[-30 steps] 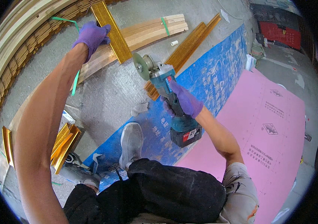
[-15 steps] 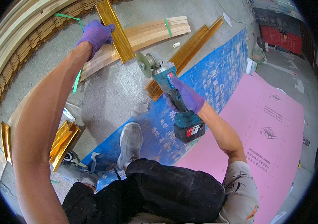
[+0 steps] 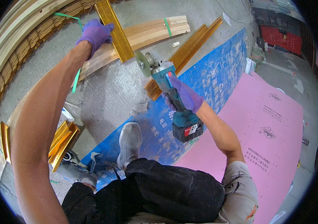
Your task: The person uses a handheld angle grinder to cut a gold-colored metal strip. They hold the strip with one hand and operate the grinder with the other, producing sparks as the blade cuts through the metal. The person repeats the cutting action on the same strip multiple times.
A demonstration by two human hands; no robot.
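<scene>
My left hand (image 3: 95, 35), in a purple glove, is closed on a gold patterned strip (image 3: 121, 44) held at a slant over pale wooden strips (image 3: 147, 33) bound with green strap. My right hand (image 3: 187, 95), also gloved, grips a teal cordless angle grinder (image 3: 162, 72) with a black battery at its base. The grinder's disc (image 3: 141, 64) is near the lower end of the held strip; whether they touch I cannot tell. More gold strips (image 3: 189, 46) lie beyond the grinder, partly hidden by it.
Short gold offcuts (image 3: 63, 142) lie at lower left. Stacked long strips (image 3: 13, 39) line the left. My shoe (image 3: 129, 142) is on blue sheeting (image 3: 215, 71). Pink printed board (image 3: 267, 149) covers the right. A white cylinder (image 3: 175, 44) sits on the concrete; red material (image 3: 280, 37) is at back right.
Both hands, with the gold strip and the grinder, have shifted slightly upward in the picture since a second ago. Their grips are unchanged, and the view has moved a little.
</scene>
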